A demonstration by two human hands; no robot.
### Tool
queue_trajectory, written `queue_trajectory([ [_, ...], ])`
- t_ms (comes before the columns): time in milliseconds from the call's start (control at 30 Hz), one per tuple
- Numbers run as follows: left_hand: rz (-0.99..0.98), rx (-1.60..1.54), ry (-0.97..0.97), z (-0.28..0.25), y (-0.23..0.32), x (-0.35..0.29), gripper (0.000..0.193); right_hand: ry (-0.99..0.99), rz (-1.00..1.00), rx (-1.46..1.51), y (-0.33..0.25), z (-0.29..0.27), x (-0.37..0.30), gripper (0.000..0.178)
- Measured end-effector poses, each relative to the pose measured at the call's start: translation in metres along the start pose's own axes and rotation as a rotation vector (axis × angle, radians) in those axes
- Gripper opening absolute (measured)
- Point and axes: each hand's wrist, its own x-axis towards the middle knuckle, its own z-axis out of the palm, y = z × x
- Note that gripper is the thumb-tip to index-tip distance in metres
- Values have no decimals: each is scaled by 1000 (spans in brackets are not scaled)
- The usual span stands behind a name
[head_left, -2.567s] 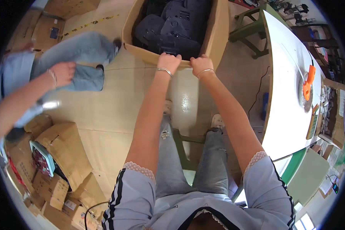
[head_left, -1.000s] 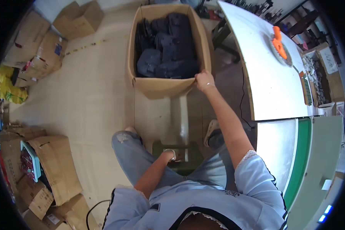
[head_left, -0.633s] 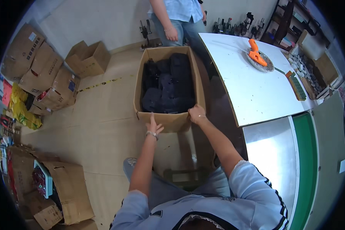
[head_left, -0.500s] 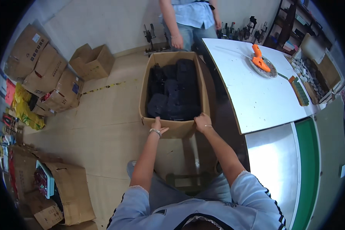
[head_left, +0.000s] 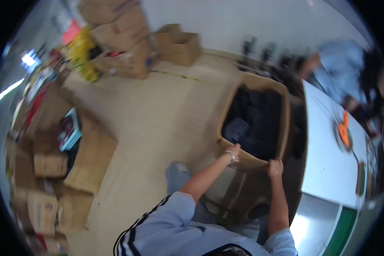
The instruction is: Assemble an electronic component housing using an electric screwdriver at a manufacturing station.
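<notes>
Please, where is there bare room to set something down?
Bare floor lies between the left-hand cartons and the open box; the white tabletop looks bare between its near edge and the orange tool. Crowded: the box, full of dark parts, and those cartons.

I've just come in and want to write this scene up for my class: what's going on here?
A person has both hands at the near edge of an open cardboard box filled with dark items. The right hand grips the rim; the left hand touches the same edge further left. The box stands beside a white table bearing an orange tool. Another person is beyond the table, too blurred to read.
</notes>
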Motion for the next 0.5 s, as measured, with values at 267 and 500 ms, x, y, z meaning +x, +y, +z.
queue_trajectory([
  [267, 189, 783, -382, -130, 5, -140, 81, 112, 79, 63, -9, 7, -35, 43],
  [500, 316, 900, -573, -251, -61, -408, 44, 294, 130, 213, -60, -9, -41, 60],
])
